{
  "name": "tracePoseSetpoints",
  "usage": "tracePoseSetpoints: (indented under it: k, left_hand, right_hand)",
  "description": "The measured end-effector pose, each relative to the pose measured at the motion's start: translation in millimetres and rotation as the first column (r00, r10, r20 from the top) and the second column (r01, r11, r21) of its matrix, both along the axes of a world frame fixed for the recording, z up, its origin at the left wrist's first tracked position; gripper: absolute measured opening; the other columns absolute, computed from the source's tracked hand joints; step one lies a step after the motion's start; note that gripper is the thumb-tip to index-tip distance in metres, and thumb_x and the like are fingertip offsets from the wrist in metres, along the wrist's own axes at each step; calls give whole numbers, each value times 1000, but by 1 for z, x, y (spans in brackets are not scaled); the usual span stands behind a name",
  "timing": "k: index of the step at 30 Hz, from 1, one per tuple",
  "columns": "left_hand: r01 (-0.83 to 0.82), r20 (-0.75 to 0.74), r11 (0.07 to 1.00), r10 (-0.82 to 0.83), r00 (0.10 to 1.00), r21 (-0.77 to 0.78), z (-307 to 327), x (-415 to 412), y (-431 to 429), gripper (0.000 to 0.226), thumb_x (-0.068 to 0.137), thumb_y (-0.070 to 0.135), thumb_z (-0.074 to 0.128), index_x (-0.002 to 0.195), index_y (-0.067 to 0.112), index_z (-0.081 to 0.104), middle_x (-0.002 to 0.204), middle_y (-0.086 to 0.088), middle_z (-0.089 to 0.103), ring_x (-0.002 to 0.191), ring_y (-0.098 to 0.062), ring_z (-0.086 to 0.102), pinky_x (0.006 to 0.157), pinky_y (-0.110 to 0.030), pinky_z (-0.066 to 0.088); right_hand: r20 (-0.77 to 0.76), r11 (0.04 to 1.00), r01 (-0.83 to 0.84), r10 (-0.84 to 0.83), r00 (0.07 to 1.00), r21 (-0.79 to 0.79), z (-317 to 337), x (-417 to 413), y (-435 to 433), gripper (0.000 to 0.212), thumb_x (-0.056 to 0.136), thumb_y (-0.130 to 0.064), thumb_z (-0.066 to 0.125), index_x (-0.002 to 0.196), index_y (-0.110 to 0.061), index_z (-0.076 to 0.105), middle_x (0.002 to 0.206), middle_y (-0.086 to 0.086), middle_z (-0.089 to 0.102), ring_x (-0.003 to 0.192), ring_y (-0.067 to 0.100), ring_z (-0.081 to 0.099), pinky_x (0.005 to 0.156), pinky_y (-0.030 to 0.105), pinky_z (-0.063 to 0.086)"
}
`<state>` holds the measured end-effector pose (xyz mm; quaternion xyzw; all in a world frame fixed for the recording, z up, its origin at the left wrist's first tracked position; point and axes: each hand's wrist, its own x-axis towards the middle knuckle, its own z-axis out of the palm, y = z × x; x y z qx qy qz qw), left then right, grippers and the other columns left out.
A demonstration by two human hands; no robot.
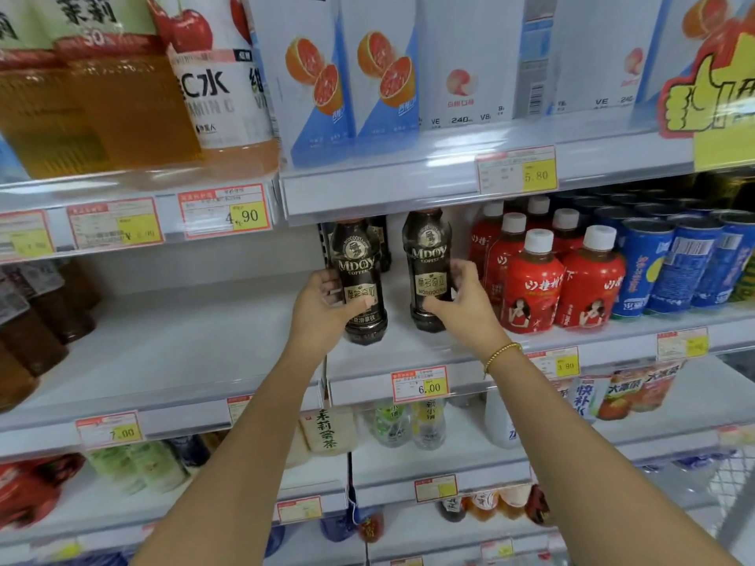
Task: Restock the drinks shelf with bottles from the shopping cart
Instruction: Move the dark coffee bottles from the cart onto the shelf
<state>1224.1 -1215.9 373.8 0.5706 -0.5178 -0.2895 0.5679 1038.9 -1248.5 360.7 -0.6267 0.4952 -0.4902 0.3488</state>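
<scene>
Reference point: the price tag marked 6.00 on the front rail of the drinks shelf.

Left hand: above and to the left of the tag. It grips the left coffee bottle, with the thumb laid across the front of the label and the fingers curled round the bottle's left side. The bottle leans slightly, its base directly above the tag's left end. Whether the base touches the shelf cannot be told.

Right hand: above and to the right of the tag. It grips the right coffee bottle, with the thumb across the lower front and the fingers wrapped round the right side. This bottle is upright, its base low against the shelf surface straight above the tag. A beaded bracelet sits on the wrist.

The two bottles are side by side with a narrow gap between them. A third dark bottle stands behind them. Further right of the tag, on the same shelf, stand red bottles with white caps, just beside the right hand, then blue cans.
</scene>
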Motion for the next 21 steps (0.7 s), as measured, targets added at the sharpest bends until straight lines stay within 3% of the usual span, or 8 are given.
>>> tracePoseSetpoints:
  k: [5,8,11,13,18,21]
  left_hand:
    - [10,-10,1000,-10,1000,-13,-3,3,-5,61,72,0,75,125,3,44,110,-3,53,96,-16,55,88,-26,43]
    - [9,-9,1000,-9,1000,-20,-5,7,-11,60,73,0,74,125,3,45,109,-3,54,95,-15,56,84,-25,44]
    - [-15,6,999,15,1000,-35,-3,9,-21,55,75,1,72,124,4,48,104,-2,56,88,-11,56,69,-8,47]
    - [-41,0,998,41,999,-40,-1,11,-32,52,75,1,72,122,4,50,100,-2,58,83,-8,57,68,-4,48]
    - [-68,30,997,69,997,-38,-2,20,-64,49,74,4,75,118,4,54,98,-1,60,82,-10,58,61,-2,46]
    - [-88,49,996,89,995,-30,-4,26,-78,45,72,8,77,112,6,57,101,-4,63,87,-14,60,72,-13,50]
  right_hand:
    - [-250,990,136,-141,958,-36,-4,3,-9,63,67,-22,81,118,-9,47,119,12,58,113,26,52,92,36,45]
    - [-246,982,179,-190,950,-67,0,9,-17,58,65,-19,82,114,-6,53,113,12,65,105,27,60,87,37,50]
    - [-256,972,231,-235,938,-47,2,21,-41,57,66,-22,82,113,-8,54,113,12,65,105,28,61,87,38,51]
    - [-261,970,243,-238,936,-12,2,31,-63,57,69,-26,81,116,-9,54,114,12,65,106,29,61,86,35,49]
    - [-315,961,272,-244,917,49,5,48,-117,60,70,-33,78,115,-6,49,115,16,62,107,32,59,78,32,47]
    - [-298,961,272,-245,923,51,7,53,-140,57,70,-29,79,114,-5,51,113,17,63,109,31,58,84,34,49]
